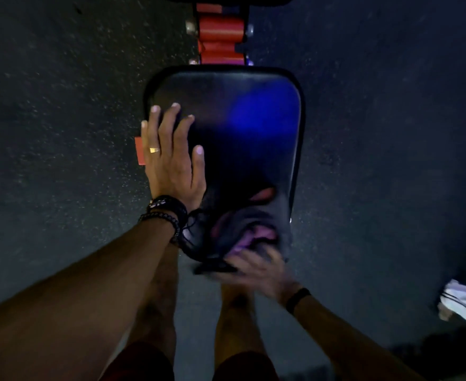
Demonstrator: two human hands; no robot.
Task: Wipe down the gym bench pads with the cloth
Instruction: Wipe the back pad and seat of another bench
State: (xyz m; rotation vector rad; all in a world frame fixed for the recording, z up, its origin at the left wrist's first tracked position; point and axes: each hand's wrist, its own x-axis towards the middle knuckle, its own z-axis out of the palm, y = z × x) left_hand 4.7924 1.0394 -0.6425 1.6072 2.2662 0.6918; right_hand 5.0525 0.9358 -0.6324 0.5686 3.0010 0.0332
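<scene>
A glossy black bench pad (242,114) fills the middle of the head view, with a blue light reflection on its right half. My left hand (171,155) rests flat on the pad's left edge, fingers spread, a ring on one finger and dark bracelets at the wrist. My right hand (256,266) is blurred at the pad's near end and grips a dark cloth (242,232) that looks purple in places. The cloth lies bunched on the pad's near right corner.
The red bench frame (219,31) runs away from the pad at the top. Dark speckled rubber floor (61,105) surrounds the bench. A white shoe (465,303) shows at the right edge. My bare legs (160,298) stand just below the pad.
</scene>
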